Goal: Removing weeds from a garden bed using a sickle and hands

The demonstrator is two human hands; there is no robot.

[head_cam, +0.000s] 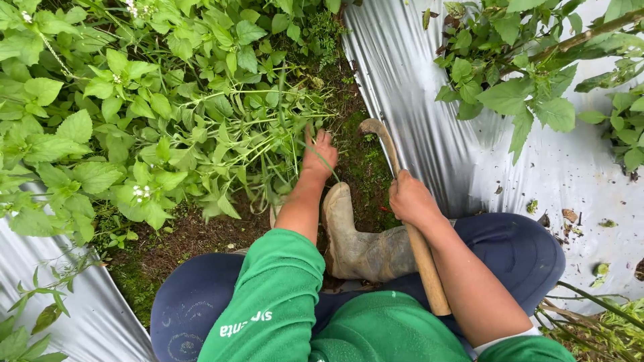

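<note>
1. view from above of a person squatting on a strip of bare soil between two sheets of silver plastic ground cover.
2. the left hand, just above the middle of the picture, reaches toward twelve o'clock into a clump of green weeds. its fingers are spread and curled around thin stems at the base of the clump, gripping them.
3. the right hand, at about three o'clock from the left hand and close to it, is closed around a wooden handle.
4. the handle runs from five o'clock near the person's knee up to twelve o'clock, ending in a curved metal blade that touches the soil just beside the left hand.
5. a muddy rubber boot sits between the two forearms, toe pointing to eleven o'clock.
6. green sleeves and dark blue trousers fill the bottom of the picture.
7. a leafy bush grows through the plastic at two o'clock.
</note>
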